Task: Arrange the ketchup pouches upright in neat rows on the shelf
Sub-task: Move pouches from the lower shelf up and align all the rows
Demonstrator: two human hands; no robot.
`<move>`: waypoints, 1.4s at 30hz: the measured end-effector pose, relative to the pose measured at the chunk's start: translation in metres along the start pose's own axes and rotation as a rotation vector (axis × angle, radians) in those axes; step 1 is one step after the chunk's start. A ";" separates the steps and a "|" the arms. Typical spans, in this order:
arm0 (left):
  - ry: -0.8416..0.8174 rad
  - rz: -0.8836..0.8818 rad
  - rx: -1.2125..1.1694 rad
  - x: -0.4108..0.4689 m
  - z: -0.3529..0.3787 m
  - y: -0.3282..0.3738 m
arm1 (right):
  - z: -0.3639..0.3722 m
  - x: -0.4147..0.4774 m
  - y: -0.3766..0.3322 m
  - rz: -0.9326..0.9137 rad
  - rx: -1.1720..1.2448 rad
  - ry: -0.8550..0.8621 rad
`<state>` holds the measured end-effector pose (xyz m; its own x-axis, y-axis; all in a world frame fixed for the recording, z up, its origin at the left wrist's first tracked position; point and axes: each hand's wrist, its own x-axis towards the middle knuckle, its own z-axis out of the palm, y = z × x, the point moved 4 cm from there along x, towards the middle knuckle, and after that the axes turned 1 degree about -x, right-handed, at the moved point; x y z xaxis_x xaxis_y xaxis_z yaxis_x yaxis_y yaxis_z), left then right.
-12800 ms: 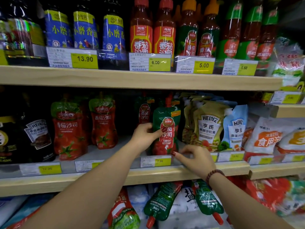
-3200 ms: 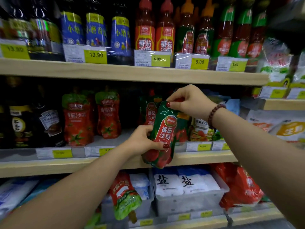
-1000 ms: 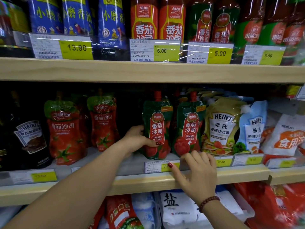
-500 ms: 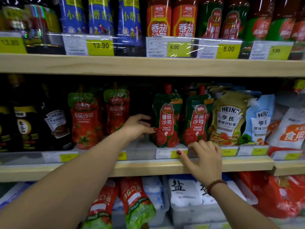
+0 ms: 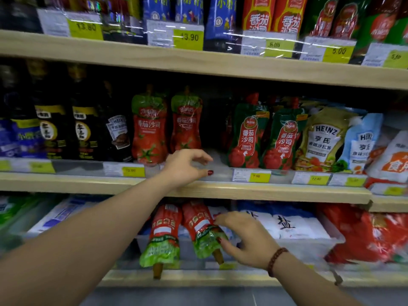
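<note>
Motion smears my view, so the small print is lost. The top-shelf bottles (image 5: pixel 258 16) are cut off by the upper edge. I can read 番茄 on the red ones, 13.90 on a yellow tag (image 5: pixel 187 37) and 5.00 on another further right.

Behind the front row on the middle shelf (image 5: pixel 265 192) it is dark, and I cannot count what stands there. At the front two red pouches (image 5: pixel 150 129) stand upright. Then comes a gap, then two green pouches (image 5: pixel 248 138) upright side by side, marked 番茄沙司 and TOMATO KETCHUP. Just right of them is a yellow pouch (image 5: pixel 322 138) reading HEINZ, and beside that a blue pouch (image 5: pixel 362 142) whose name is only half legible. The price under the green pair is too blurred to trust.

My left hand (image 5: pixel 185 166) hovers before the gap, fingers loosely curled, holding nothing.

Below, two lying pouches (image 5: pixel 165 235) rest flat on the lower shelf with their spouts toward me, their labels upside down and unreadable. My right hand (image 5: pixel 245 241) is spread at the right one. The thumb is against its green end and the fingers arch above its side, not closed round it. A bead bracelet (image 5: pixel 276 260) sits on that wrist. The salt bags (image 5: pixel 284 224) beside it are marked 盐.
</note>
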<state>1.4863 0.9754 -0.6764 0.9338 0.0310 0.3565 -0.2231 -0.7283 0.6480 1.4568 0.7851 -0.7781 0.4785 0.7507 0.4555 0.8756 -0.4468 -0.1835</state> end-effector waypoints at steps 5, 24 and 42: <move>0.041 0.029 0.211 -0.022 -0.004 -0.015 | 0.031 -0.014 0.010 0.294 0.104 -0.215; 0.102 0.014 0.071 -0.027 -0.006 -0.023 | 0.044 0.007 -0.034 -0.058 -0.301 -0.141; -0.059 -0.049 -0.548 -0.042 -0.040 -0.017 | -0.054 0.094 -0.023 0.441 0.505 0.416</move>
<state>1.4398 1.0140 -0.6761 0.9574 0.0061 0.2888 -0.2771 -0.2633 0.9241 1.4781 0.8396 -0.6836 0.8118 0.2672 0.5193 0.5827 -0.3105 -0.7511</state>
